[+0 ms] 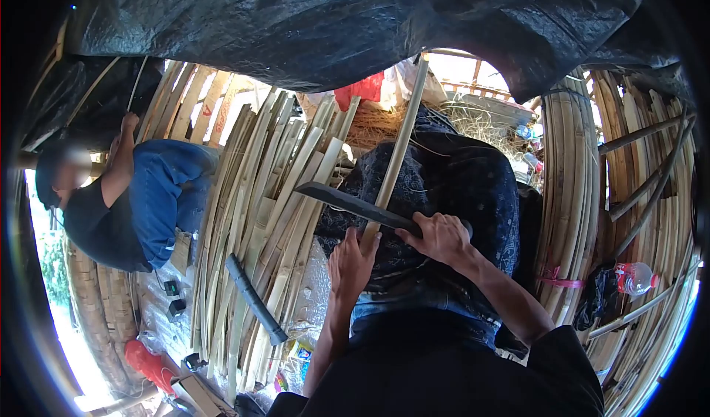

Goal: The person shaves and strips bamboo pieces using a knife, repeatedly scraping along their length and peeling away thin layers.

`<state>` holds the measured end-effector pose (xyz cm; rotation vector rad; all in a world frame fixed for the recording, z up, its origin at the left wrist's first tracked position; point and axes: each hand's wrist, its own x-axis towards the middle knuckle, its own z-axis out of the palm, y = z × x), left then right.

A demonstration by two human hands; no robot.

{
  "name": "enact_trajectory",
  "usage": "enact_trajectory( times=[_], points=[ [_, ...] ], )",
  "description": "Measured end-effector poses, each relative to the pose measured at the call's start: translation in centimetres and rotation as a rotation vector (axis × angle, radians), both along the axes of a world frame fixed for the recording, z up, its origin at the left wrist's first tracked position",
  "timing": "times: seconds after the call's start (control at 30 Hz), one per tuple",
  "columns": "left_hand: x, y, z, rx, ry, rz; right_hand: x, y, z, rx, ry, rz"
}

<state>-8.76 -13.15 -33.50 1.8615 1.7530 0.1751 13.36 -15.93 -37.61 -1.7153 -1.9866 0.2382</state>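
Observation:
My right hand (440, 239) is closed around the handle of a machete (347, 201), whose dark blade points left and lies across a long bamboo strip (401, 143). Closed on the near end of that strip is my left hand (350, 263), its thumb along the bamboo just below the blade. The strip slants up and away over the dark patterned cloth (473, 173) covering my legs. To the left of my hands, many split bamboo strips (255, 195) lie in a loose pile, with a dark sheath-like piece (255, 299) resting on top.
A co-worker (126, 202) sits at the left, one arm raised. Black plastic sheeting (355, 25) hangs low overhead. Tied bamboo bundles (569, 195) stand at the right, near a plastic bottle (636, 278). A red object (150, 365) and a cardboard box (198, 395) are at lower left.

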Motion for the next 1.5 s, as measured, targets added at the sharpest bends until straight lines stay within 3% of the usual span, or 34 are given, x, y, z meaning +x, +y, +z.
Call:
enact_trajectory(
  times=[0.1, 0.33, 0.4, 0.6, 1.13, 1.33, 1.5],
  points=[
    [-0.3, 0.0, -0.2, -0.037, -0.022, -0.010, 0.1, 0.4, 0.8, -0.146, -0.024, 0.032],
    [-0.5, -0.5, -1.4, 0.042, -0.058, -0.025, -0.2, 0.4, -0.1, -0.161, -0.074, 0.012],
    [-1.0, -1.1, -1.8, 0.127, -0.128, -0.008, -0.2, 0.7, 0.2, -0.337, -0.106, 0.039],
    [-3.3, -4.2, -0.4, 0.020, -0.144, 0.026, -1.0, 0.0, 1.1, -0.506, -0.108, 0.126],
    [-9.3, -14.3, 6.1, -0.192, -0.073, 0.169, -1.3, -0.1, 0.6, -0.387, -0.074, 0.073],
    [-9.1, -13.2, 3.8, -0.198, -0.138, 0.185, -1.1, -0.2, 1.3, -0.450, -0.094, 0.147],
    [-5.6, -8.0, 0.2, 0.000, -0.181, 0.133, -1.7, -1.8, 2.2, -0.396, -0.126, 0.226]
  ],
)
